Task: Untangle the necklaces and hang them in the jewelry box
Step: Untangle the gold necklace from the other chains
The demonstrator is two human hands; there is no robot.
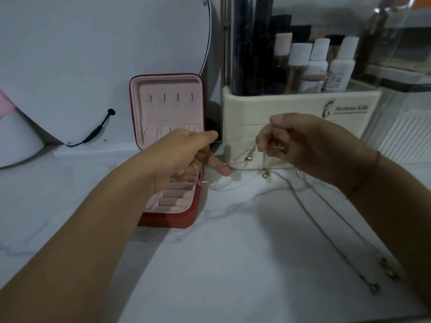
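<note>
The open jewelry box (168, 108) stands on the counter (210, 264) at the left, with its lid upright. My left hand (184, 157), just in front of the box, pinches one part of the gold necklace (242, 157). My right hand (296, 141) pinches another part, so the chain runs left to right between them. The silver chains (326, 206) lie on the counter below my right wrist. The hooks (171, 97) in the lid are above and behind my left hand, which is the nearer one.

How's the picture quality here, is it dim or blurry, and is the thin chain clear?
Head view: dim, bluish light; wide-angle bending toward the edges; soft arm shadows on the table; the chain held by the left hand and right hand is faint and slightly blurred.
</note>
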